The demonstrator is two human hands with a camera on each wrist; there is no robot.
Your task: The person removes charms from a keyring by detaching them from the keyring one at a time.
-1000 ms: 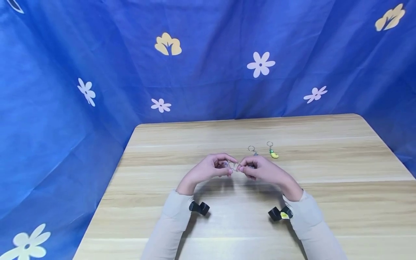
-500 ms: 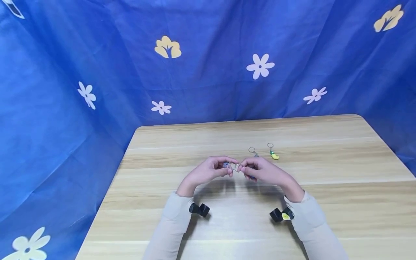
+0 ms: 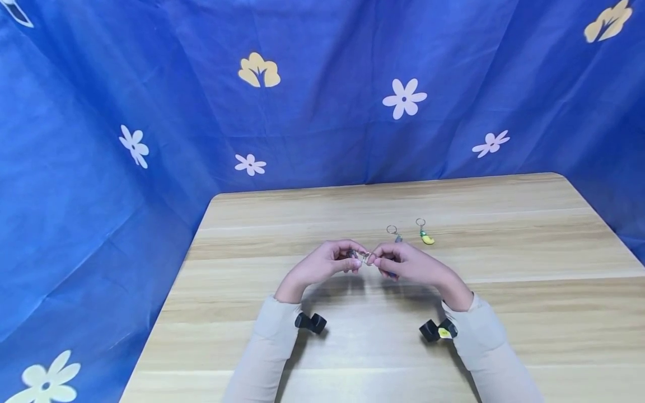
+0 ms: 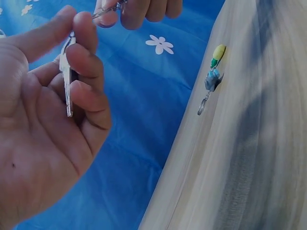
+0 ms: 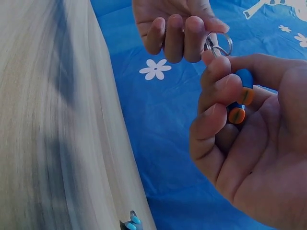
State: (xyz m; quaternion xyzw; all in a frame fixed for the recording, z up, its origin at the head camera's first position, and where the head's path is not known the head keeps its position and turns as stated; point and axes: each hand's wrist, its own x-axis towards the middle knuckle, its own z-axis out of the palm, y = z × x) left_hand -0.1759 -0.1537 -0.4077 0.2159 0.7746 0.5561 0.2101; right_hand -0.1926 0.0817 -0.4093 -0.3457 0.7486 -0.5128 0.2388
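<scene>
A: What do we have in our left hand (image 3: 322,264)?

B: A flat metal key (image 4: 66,79). We pinch its head between thumb and forefinger, and the blade runs down across our curled fingers toward the palm. The other left fingers are bent in behind it.

A: And our right hand (image 3: 405,263)?

B: It pinches a split key ring (image 5: 219,45) between thumb and fingertip. A blue charm (image 5: 241,93) with orange dots hangs from the ring and sits inside our curled right fingers, against the palm.

A: How close are the two?

B: The fingertips of both hands meet above the wooden table (image 3: 529,302), and the ring lies right at the key's head, between the two pinches. From the right wrist view the ring touches the left fingertips. We cannot tell whether the ring is already threaded through the key.

A: Anything else near our fingers?

B: Just beyond our right knuckles, on the table, lies a keychain with a bare ring (image 3: 391,230); its charm is partly hidden by the hand. A little further to the right of it lies a yellow and green keychain (image 3: 425,237). Both lie apart from our fingers, touched by neither hand.

A: And round about?

B: A blue cloth with flowers (image 3: 322,112) hangs behind the table and drops along its left side. Pale sleeves (image 3: 272,347) cover both our forearms up to the wrists.
</scene>
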